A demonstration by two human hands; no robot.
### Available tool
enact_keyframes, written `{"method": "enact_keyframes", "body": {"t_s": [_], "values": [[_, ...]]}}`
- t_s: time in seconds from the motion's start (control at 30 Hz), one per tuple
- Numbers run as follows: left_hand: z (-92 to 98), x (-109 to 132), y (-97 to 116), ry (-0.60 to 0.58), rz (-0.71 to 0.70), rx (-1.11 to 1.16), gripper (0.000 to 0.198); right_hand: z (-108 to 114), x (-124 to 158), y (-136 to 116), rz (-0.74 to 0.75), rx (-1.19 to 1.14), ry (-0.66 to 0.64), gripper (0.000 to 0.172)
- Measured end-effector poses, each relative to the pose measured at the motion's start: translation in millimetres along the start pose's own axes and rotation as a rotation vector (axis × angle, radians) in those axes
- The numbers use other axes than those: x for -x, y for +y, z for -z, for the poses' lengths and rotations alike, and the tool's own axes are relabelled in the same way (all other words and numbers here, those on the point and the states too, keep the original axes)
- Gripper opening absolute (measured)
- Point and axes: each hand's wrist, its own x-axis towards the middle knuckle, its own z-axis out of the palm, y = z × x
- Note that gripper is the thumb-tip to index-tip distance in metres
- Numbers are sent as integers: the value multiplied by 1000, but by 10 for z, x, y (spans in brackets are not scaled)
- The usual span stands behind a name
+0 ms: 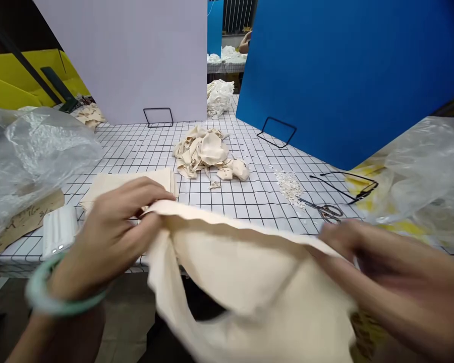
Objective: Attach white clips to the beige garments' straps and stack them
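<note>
A pair of beige underpants is stretched between my two hands, its wavy upper edge pulled taut and one opening gaping at the lower left. My left hand, with a pale green bangle at the wrist, pinches the upper left corner between thumb and fingers. On the other side my right hand grips the right end of the same edge; it is blurred and part of its grasp is hidden. Behind my left hand lies a flat stack of beige fabric. Scissors rest just beyond my right hand.
A crumpled beige fabric pile sits mid-table. White scraps and eyeglasses lie to the right. Clear plastic bags bulge at both sides. A lilac panel and a blue panel stand behind. Another person's arm shows far back.
</note>
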Motion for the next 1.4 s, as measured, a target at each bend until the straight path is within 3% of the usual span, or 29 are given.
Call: {"method": "enact_keyframes", "body": {"t_s": [0.07, 0.13, 0.2, 0.33, 0.43, 0.53, 0.6, 0.7, 0.77, 0.87, 0.93, 0.97, 1.07, 1.1, 1.13, 1.23, 1.3, 1.33, 1.4], "values": [[-263, -65, -236, -74, -6, -147, 24, -227, -285, -31, 40, 104, 42, 24], [-546, -78, -478, -18, 30, -258, 24, -474, -449, 63, 78, 212, 162, 24], [-790, -14, -676, -10, 71, -311, 24, -698, -443, 279, 114, 298, 239, 23], [-1082, 235, -924, -135, 172, -400, 27, -1041, -153, 758, 128, 441, 78, 20], [-1176, 347, -1038, -172, 218, -400, 21, -1203, -5, 917, 122, 499, 18, 17], [-1173, 308, -1059, -148, 242, -327, 19, -1225, -61, 908, 18, 499, 35, 10], [-1073, 236, -962, -121, 273, -224, 30, -1117, -170, 834, -107, 470, 68, 10], [-736, 188, -646, -87, 303, 66, 50, -767, -283, 649, -237, 310, 152, 20], [-465, 229, -418, -95, 263, 258, 52, -490, -268, 523, -276, 114, 160, 29], [-240, 320, -267, -207, 196, 272, 48, -221, -183, 432, -313, -134, -113, 27], [-289, 339, -320, -266, 182, 267, 47, -198, -155, 449, -333, -126, -271, 24], [-357, 333, -373, -266, 193, 275, 48, -222, -151, 470, -348, -71, -265, 23], [-590, 287, -530, -159, 249, 335, 53, -333, -128, 519, -334, 63, -60, 30], [-645, 273, -569, -114, 266, 369, 54, -362, -103, 520, -295, 60, -56, 32], [-684, 261, -602, -80, 280, 417, 55, -384, -69, 512, -247, 38, -124, 31], [-745, 236, -695, -51, 382, 640, 55, -428, 41, 451, -124, -47, -603, 26], [-787, 216, -763, -61, 496, 845, 55, -472, 56, 400, -114, -90, -821, 25], [-814, 203, -796, -62, 545, 954, 55, -507, 30, 376, -128, -118, -848, 24], [-874, 173, -847, -77, 601, 1138, 54, -610, -87, 327, -178, -182, -765, 23]]}}
